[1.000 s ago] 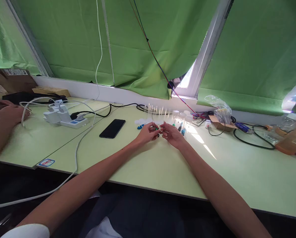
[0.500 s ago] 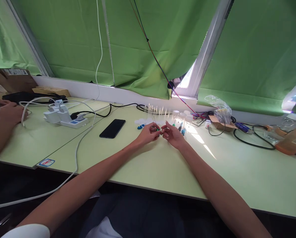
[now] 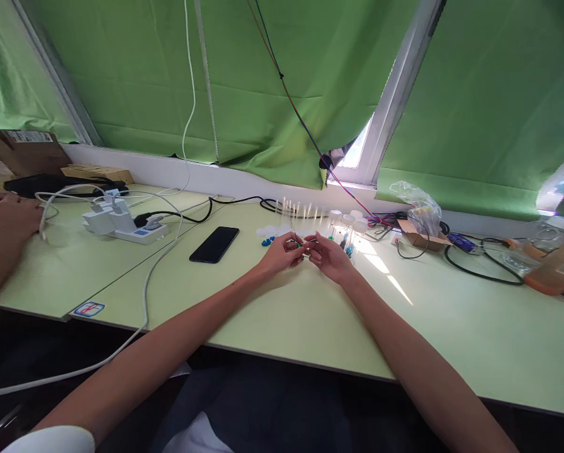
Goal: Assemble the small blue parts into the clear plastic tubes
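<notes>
Above the table, my left hand (image 3: 282,253) is closed in a pinch around a small green piece (image 3: 299,245) with thin, dark wire-like ends. One such end sticks up past the fingers. My right hand (image 3: 328,258) meets it from the right, its thumb and fingertips pinched at the same piece. The fingers cover most of the piece, so its exact kind is unclear. Just left of my left hand lie several small blue pieces (image 3: 267,241). Behind both hands stand several thin clear tubes (image 3: 305,211) and white round caps (image 3: 349,219). A blue piece (image 3: 349,251) lies beside my right hand.
A black phone (image 3: 214,245) lies to the left, with a white power strip (image 3: 145,234) and cables beyond. Another person's hand (image 3: 12,217) rests at the far left. On the right are a small cardboard box (image 3: 421,235), black cables and an orange bottle (image 3: 558,267).
My right fingertips have shifted slightly left, closer to my left fingers. The wire-like end above my left hand leans a little differently. The other person's hand has moved slightly left.
</notes>
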### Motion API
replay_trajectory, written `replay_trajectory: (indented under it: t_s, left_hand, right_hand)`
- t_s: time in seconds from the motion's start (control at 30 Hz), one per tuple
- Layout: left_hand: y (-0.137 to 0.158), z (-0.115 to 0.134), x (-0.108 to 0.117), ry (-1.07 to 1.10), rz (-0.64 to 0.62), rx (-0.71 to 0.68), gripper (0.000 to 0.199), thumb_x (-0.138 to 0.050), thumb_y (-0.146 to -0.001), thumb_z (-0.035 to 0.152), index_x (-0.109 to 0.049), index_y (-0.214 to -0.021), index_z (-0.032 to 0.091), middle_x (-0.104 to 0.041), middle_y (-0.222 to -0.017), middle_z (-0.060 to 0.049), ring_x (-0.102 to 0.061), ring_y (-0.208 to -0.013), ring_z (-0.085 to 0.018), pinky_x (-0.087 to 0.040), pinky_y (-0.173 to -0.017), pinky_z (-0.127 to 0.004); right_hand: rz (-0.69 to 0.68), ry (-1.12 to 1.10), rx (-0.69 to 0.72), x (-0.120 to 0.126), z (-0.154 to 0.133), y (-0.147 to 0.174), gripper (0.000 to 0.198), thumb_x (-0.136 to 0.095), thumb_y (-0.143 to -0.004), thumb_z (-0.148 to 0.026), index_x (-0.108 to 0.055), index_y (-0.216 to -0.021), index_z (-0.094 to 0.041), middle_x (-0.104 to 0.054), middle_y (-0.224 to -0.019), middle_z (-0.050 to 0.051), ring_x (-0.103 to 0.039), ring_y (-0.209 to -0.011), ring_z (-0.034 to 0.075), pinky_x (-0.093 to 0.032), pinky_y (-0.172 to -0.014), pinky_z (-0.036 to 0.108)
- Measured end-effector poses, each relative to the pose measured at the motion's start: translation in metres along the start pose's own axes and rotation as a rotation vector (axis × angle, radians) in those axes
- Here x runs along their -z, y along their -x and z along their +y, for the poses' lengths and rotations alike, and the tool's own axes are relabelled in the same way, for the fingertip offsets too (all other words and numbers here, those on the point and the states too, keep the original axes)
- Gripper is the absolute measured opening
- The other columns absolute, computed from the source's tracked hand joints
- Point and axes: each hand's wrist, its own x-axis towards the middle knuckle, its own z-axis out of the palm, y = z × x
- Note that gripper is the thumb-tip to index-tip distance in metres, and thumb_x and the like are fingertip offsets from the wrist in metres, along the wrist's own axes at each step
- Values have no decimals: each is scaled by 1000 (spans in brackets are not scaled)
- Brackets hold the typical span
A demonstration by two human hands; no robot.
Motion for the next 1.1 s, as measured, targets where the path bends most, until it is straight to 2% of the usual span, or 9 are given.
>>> replay_trajectory:
  t_s: [0.47, 0.8, 1.1]
  left_hand:
    - [-1, 0, -1, 52, 12, 18, 34, -73, -75, 43, -51, -84, 19, -57, -55, 2, -45, -47, -8, -34, -47, -22]
    - [-1, -1, 0, 61, 18, 12, 32, -72, -75, 41, -51, -84, 19, -59, -58, 1, -47, -48, -8, -34, -47, -22]
    - [0, 1, 0, 89, 28, 23, 31, -74, -75, 38, -51, -83, 18, -59, -61, 1, -47, -51, -8, -35, -48, -22]
  right_hand:
    - [21, 13, 29, 3, 3, -2, 29, -80, -69, -44, -68, -79, -19, -71, -74, 1, -39, -47, 7, -31, -45, 24]
    - [29, -4, 3, 2, 0, -1, 19, -70, -76, -38, -68, -79, -20, -73, -80, 2, -39, -46, 8, -32, -47, 25]
    - [8, 6, 26, -3, -2, 3, 20, -74, -74, -37, -69, -83, -20, -74, -89, 2, -40, -49, 6, -34, -48, 23]
